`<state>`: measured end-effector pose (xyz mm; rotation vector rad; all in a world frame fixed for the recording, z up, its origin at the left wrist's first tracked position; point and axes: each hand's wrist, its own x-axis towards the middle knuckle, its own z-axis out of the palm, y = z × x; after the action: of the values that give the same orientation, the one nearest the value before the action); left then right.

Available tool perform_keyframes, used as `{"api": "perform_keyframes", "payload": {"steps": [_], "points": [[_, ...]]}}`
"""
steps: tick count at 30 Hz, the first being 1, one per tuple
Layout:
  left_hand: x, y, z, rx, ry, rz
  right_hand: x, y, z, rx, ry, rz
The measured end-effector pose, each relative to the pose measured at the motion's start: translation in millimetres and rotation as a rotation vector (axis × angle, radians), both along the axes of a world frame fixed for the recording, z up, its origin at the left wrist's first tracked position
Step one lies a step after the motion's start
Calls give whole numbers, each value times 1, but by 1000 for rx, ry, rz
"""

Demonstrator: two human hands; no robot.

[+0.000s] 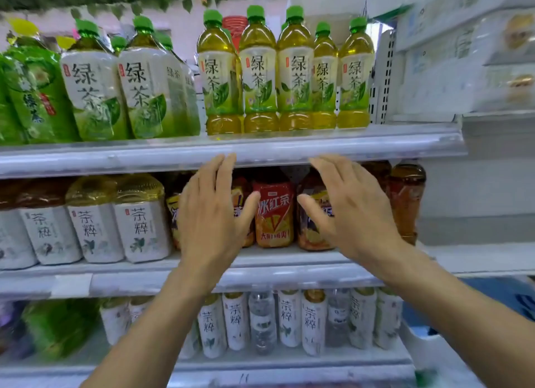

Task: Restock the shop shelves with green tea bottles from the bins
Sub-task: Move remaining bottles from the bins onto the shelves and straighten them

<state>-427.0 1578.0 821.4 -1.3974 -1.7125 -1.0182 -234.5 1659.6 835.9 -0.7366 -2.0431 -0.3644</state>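
**Top shelf**, right half, at the front edge: green tea bottles. Five stand across the front with more caps behind, upright, labels outward, shoulder to shoulder up to the right end. They are faced forward, presumably so the row reads full from the aisle. I judge this stretch stocked.

**Top shelf, left half:** large green tea bottles, wrapped in packs. The label is the same and they are grouped apart by size.

**Left hand**: empty, with fingers straight and slightly spread and the palm toward the shelving. The fingertips are just under the top shelf's front lip, but I cannot tell whether they touch it.

**Right hand**: likewise empty, with fingers extended and apart and the thumb out. It is level with the left hand and well apart from it. Both hang before the middle shelf, below the tea row. With nothing held, I judge the next bottles must come from a bin.

**Middle shelf**, centre: red iced tea bottles, seen between the two hands and behind them. Toward the left end stand white-label tea bottles.

**Bottom shelf**: small white-label bottles in a row, with a few clear ones among them.

**Beyond the shelves' right end, low:** blue bin. Only part of it shows, and its contents are hidden.
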Motion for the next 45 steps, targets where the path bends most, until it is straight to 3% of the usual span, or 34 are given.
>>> {"api": "perform_keyframes", "payload": {"steps": [4, 11, 16, 25, 34, 37, 39, 43, 45], "points": [[29, -18, -70, -136, -13, -75, 23, -18, -73, -65, -36, 25], [67, -15, -190, -463, -221, -175, 55, -24, -186, -328, -171, -21], [97, -16, -305, -763, -396, -208, 78, -24, -301, -686, -339, -68], [132, -38, -516, -1260, -677, -191, 119, -46, -528, -1145, -540, -192], [169, -49, -693, -1616, -572, -201, 139, -47, -702, -1467, -749, -298], [182, -43, -746, -1665, -623, -201, 137, -44, -752, -1593, -707, -380], [189, -39, -778, -1665, -760, -173, 134, -43, -781, -1695, -594, -458], [196, -23, -828, -1532, -1109, -78, 129, -39, -825, -1889, -136, -633], [200, -14, -842, -1426, -1272, -87, 128, -39, -839, -1944, -21, -704]]}}
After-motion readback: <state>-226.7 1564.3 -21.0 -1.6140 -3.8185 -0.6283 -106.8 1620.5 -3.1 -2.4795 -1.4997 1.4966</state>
